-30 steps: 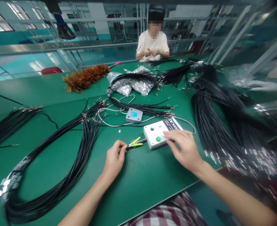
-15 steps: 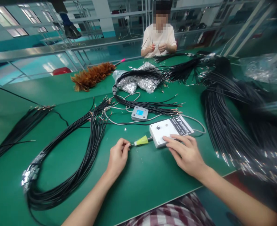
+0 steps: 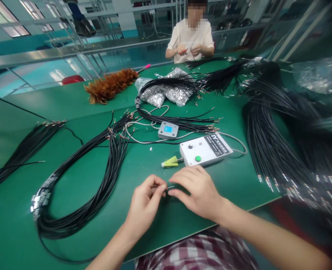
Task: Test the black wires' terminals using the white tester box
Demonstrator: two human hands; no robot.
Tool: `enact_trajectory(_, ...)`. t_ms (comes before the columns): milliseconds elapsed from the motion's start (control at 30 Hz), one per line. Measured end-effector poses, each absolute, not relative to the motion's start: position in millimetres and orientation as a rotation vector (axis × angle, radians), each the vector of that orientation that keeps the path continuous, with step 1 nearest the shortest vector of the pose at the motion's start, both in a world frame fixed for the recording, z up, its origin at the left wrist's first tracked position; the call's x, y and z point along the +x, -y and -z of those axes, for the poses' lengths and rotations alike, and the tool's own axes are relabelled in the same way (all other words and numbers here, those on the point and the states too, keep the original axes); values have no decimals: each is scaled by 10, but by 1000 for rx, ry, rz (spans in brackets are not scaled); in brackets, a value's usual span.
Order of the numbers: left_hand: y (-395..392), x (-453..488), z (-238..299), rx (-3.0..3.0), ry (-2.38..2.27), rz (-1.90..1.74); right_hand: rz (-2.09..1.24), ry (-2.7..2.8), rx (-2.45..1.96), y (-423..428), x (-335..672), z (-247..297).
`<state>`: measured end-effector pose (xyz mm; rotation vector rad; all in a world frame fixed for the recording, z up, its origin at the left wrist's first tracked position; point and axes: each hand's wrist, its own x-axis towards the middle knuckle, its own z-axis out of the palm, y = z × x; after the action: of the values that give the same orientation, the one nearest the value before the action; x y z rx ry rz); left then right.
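My left hand (image 3: 146,202) and my right hand (image 3: 195,191) meet over the green table (image 3: 70,105), near its front edge. Both pinch a small thin metal piece (image 3: 169,187) between their fingertips; it is too small to name. Just beyond them lies a white control box (image 3: 205,150) with a green button, a black knob and a yellow-green clip (image 3: 170,162) at its left end. A small grey meter (image 3: 168,130) with a blue screen sits behind the box.
A large loop of black cables (image 3: 92,176) lies to the left, another bundle (image 3: 22,150) farther left, thick bundles (image 3: 270,138) on the right. Silver foil bags (image 3: 166,93) and a brown feather duster (image 3: 111,84) lie at the back. A person in a white shirt (image 3: 190,37) works opposite.
My right hand left the control box and came back toward me. My left hand drew away from the yellow-green clip. Both now meet and pinch a small piece near the table's front edge.
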<state>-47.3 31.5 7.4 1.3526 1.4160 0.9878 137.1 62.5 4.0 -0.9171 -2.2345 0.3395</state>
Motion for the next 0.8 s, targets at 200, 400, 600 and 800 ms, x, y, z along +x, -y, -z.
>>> enact_trajectory(200, -268, -476, -80, 1172, -1357, -961, -583, 2184, -887, -644, 1341, -57)
enact_trajectory(400, -280, -458, -72, 1030, -1364, -983, -570, 2094, -1006, -625, 1404, -72)
enact_trajectory(600, -311, -521, 23, 1161, -1453, -1010, -326, 2338, -929, -806, 1364, -10)
enact_trajectory(800, -484, -644, 57, 1105, -1517, -1007, -1, 2711, -1096, -1292, 1315, -108)
